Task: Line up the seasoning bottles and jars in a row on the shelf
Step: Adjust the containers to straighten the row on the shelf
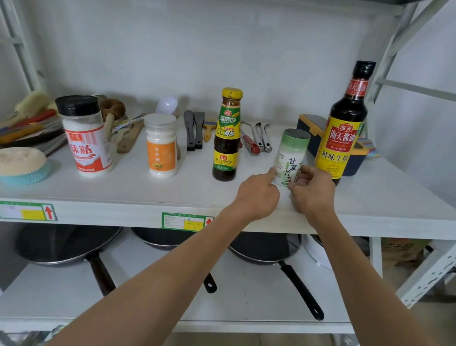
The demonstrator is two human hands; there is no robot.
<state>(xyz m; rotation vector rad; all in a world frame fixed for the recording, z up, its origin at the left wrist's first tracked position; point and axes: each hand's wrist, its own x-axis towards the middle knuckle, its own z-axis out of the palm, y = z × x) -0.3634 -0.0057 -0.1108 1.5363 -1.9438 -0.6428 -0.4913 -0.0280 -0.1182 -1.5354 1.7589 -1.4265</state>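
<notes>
a: both forearms come up from the bottom of the frame, and the left hand (pixel 258 194) and right hand (pixel 313 190) meet right of centre, at the foot of the salt shaker (pixel 291 157).

b: are the person's fingers closed on it?

a: the left hand's fingers are curled together, with one fingertip pressed to the shaker's lower left side. the right hand's fingers are bunched against its lower right side. it looks like a light two-sided pinch at the base, though whether they truly squeeze it cannot be told from here.

b: and how does the shaker stand?

a: upright on the white shelf (pixel 139 191), long axis vertical, just ahead of both hands. the tall soy sauce bottle (pixel 338 140) stands just beside it to the right, a little further back, and the oyster sauce bottle (pixel 227 138) stands to its left with a clear gap between.

b: so where does the row run?

a: leftward across the middle of the frame: the oyster sauce bottle, then the sugar jar (pixel 161 148), then the msg jar (pixel 87 139) at centre left, roughly in one line near the front edge. the shaker sits close to that line.

b: which hand matters next?

a: probably both, since they are equally near. any nudge would likely go sideways or forward, and pushing low keeps a tall narrow shaker from tipping.
</notes>
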